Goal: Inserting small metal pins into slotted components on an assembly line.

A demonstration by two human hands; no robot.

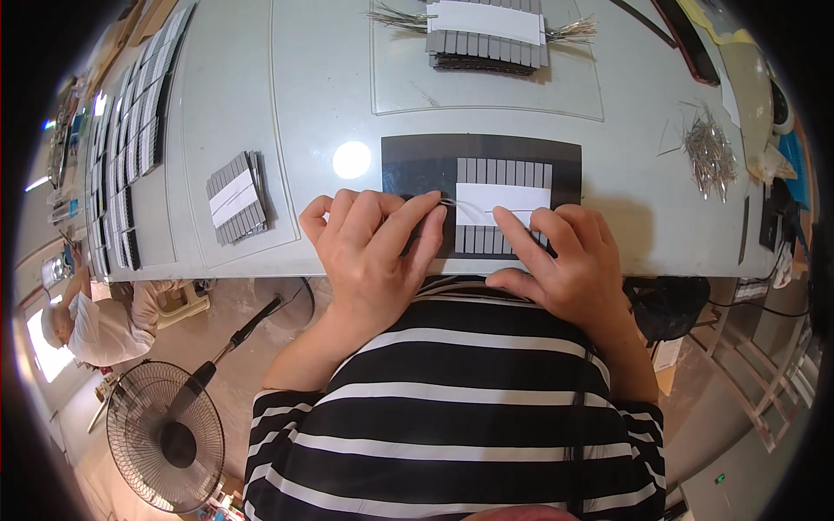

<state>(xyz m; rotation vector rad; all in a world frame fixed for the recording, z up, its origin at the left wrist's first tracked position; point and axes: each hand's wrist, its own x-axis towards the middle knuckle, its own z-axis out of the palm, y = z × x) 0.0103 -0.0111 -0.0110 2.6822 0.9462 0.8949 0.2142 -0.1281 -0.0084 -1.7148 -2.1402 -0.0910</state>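
Observation:
A bundle of grey strips (501, 240) lies on a dark rectangular mat in front of me, with a white paper band (512, 196) across its middle. My left hand (373, 234) is closed in a pinch at the bundle's left edge, thumb and index finger on a thin wire (469, 209). The wire runs from those fingertips over the band. My right hand (569, 265) rests at the right side of the bundle. Its index fingertip presses on the band, while the thumb stands apart, lower down; the other fingers bend over the bundle's right edge.
A banded stack (236, 201) lies to the left, with rows of similar strips (143, 122) beyond. Another stack (486, 39) sits at the far side over loose wire ends. A wire heap (712, 156) lies right. A fan (165, 438) and a person (109, 326) are at left.

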